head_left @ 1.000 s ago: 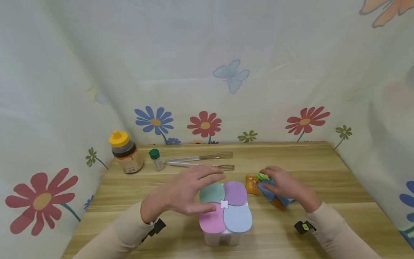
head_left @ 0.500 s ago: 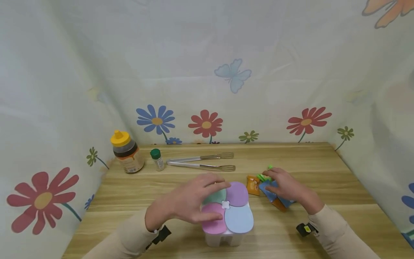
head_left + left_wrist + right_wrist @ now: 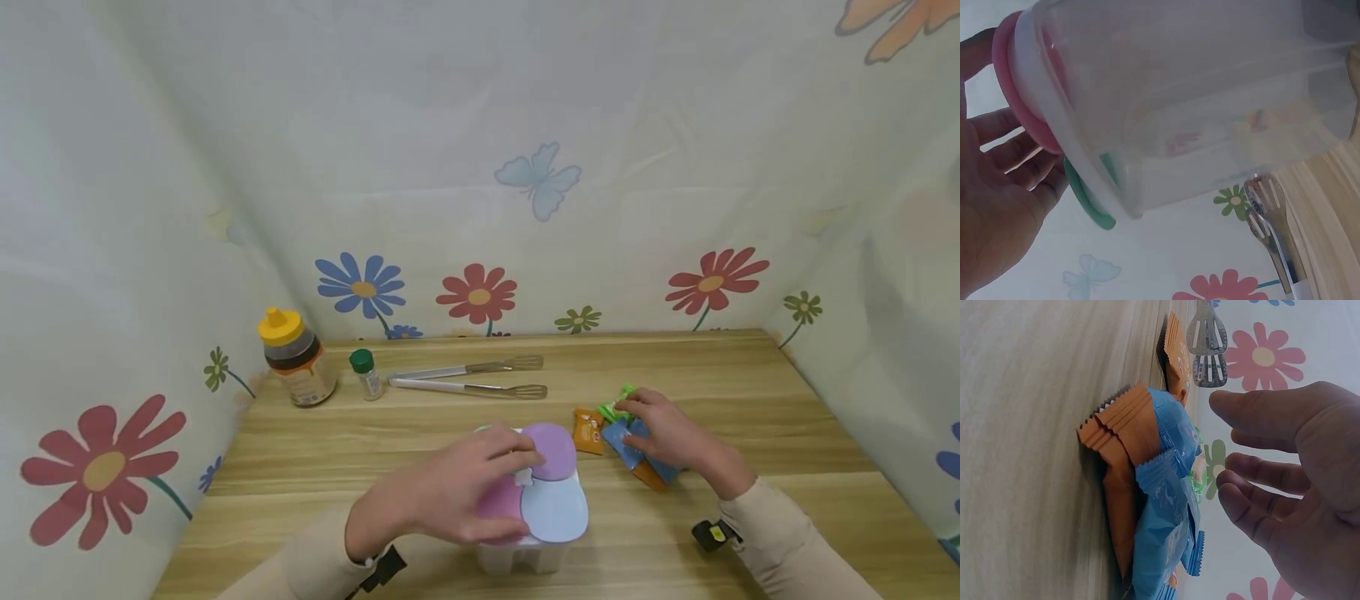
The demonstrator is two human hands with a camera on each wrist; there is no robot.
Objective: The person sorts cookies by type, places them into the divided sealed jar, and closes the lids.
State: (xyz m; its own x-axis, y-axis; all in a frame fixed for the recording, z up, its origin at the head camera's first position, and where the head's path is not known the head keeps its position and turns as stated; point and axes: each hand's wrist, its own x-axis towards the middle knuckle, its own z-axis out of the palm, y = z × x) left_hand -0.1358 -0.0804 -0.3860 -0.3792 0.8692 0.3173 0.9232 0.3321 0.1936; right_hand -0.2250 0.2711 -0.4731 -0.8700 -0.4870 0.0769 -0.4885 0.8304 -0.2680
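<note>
The left hand (image 3: pixel 453 490) is wide over the petal-lidded box (image 3: pixel 557 512); the right hand (image 3: pixel 670 431), loosely bent, is above small snack packets (image 3: pixel 622 443).

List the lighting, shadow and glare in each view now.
Head view: soft, even light, with a faint shadow on the table left of the box; left wrist view: dim, the left hand looks dark and the box's clear wall hazy; right wrist view: darker shadow beside the orange packets, small highlights on the blue ones.

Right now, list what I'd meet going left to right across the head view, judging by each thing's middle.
Yellow-capped bottle, green-capped shaker, metal tongs, petal-lidded container, leftmost orange packet, right hand.
</note>
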